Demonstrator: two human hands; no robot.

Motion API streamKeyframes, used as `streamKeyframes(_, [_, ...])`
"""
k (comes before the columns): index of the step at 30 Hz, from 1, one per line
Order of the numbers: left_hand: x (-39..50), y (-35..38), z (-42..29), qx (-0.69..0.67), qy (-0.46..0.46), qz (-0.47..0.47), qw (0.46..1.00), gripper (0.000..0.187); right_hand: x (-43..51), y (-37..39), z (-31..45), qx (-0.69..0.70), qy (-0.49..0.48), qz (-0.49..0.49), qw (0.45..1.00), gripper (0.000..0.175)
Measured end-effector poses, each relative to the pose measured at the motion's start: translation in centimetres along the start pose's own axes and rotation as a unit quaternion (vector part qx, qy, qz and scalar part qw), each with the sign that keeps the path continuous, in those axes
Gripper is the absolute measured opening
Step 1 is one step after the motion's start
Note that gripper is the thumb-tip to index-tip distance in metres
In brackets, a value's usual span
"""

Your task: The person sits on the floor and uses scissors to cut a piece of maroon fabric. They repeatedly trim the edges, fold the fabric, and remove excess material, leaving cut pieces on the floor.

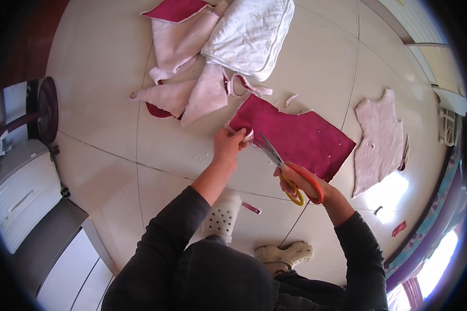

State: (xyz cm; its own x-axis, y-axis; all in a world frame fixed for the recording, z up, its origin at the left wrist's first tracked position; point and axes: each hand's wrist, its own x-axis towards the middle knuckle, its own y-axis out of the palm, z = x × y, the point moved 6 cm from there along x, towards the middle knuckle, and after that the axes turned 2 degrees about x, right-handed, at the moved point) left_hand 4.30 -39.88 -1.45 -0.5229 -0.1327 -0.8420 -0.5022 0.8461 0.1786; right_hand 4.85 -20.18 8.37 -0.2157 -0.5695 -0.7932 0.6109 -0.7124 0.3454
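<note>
A crimson fabric piece [295,134] with a pale fleecy underside lies on the tiled floor in front of me. My left hand [233,144] pinches its near left edge, where the pale backing shows. In my right hand [295,180] are scissors [271,151] with one orange and one yellow handle loop. Their blades are slightly apart, the tips at the fabric's near edge beside my left fingers. A narrow curled strip of pale fleece [257,90] and a small scrap [291,101] lie beyond the crimson piece.
Pale pink fleece pieces [179,39] and a folded white cloth [253,35] lie ahead. A cut pale fabric shape [377,140] is at the right. Small scraps [251,208] lie near my clogs [222,217]. A white suitcase [27,194] stands at the left.
</note>
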Motion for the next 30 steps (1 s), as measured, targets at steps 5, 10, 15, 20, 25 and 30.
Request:
streamKeyframes(5, [-0.6, -0.4, -0.3, 0.008, 0.007, -0.011, 1.0, 0.017, 1.8, 0.2, 0.7, -0.026, 0.055, -0.004, 0.998, 0.05])
streamKeyframes(10, [0.0, -1.1, -0.5, 0.045, 0.02, -0.021, 0.999, 0.021, 2.7, 0.1, 1.0, -0.026, 0.055, -0.013, 0.998, 0.052])
streamKeyframes(15, [-0.5, -0.9, -0.1, -0.025, -0.023, 0.005, 0.999, 0.019, 4.1, -0.1, 1.2, -0.048, 0.051, -0.025, 0.997, 0.052])
streamKeyframes(20, [-0.3, -1.0, 0.5, -0.047, -0.034, 0.026, 0.998, 0.019, 5.8, -0.4, 2.1, -0.097, 0.04, -0.031, 0.994, 0.056])
streamKeyframes(25, [-1.0, -0.6, -0.9, -0.037, -0.005, 0.017, 0.999, 0.023, 6.5, -0.3, 2.7, -0.108, 0.026, -0.036, 0.993, 0.058])
streamKeyframes(30, [-1.0, -0.4, -0.9, -0.035, -0.005, 0.025, 0.999, 0.025, 6.4, 0.1, 3.2, -0.113, 0.015, -0.049, 0.992, 0.058])
